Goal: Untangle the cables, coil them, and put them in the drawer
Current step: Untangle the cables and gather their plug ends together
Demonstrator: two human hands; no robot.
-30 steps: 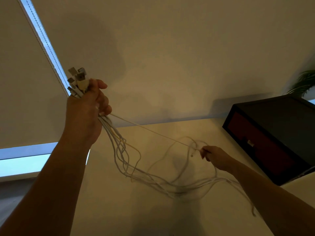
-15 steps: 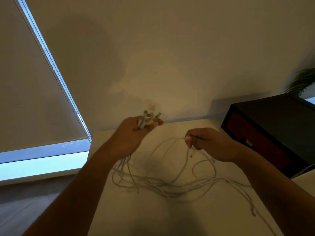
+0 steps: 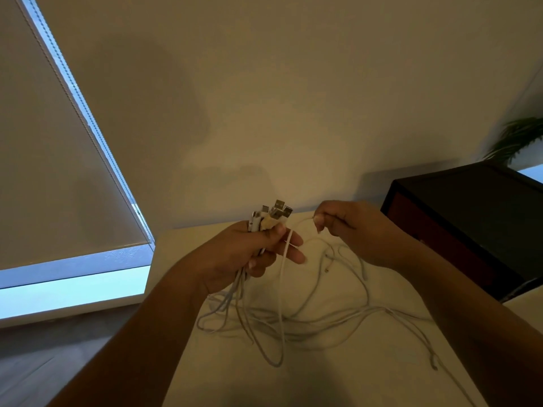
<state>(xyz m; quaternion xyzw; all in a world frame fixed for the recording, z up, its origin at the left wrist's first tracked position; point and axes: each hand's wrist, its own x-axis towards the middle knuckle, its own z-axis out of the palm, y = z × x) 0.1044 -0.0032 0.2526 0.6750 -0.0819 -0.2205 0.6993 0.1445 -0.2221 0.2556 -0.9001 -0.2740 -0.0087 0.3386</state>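
My left hand (image 3: 246, 254) grips a bundle of several white cable ends, their USB plugs (image 3: 271, 215) sticking up above the fist. From it the white cables (image 3: 293, 321) hang down and spread in tangled loops over the pale table (image 3: 367, 377). My right hand (image 3: 349, 227) pinches one white cable (image 3: 283, 277) between thumb and fingers; that strand arcs across to my left hand's fingers and drops in a long loop. A dark box with a reddish drawer front (image 3: 440, 245) stands at the right on the table.
A wall rises behind the table. A window with a lowered roller blind (image 3: 58, 186) is at the left. Plant leaves (image 3: 517, 139) show behind the dark box. The floor lies below the table's left edge.
My left hand came down from high at the left to the middle, just above the table. My right hand rose and moved close to it, drawing one cable up.
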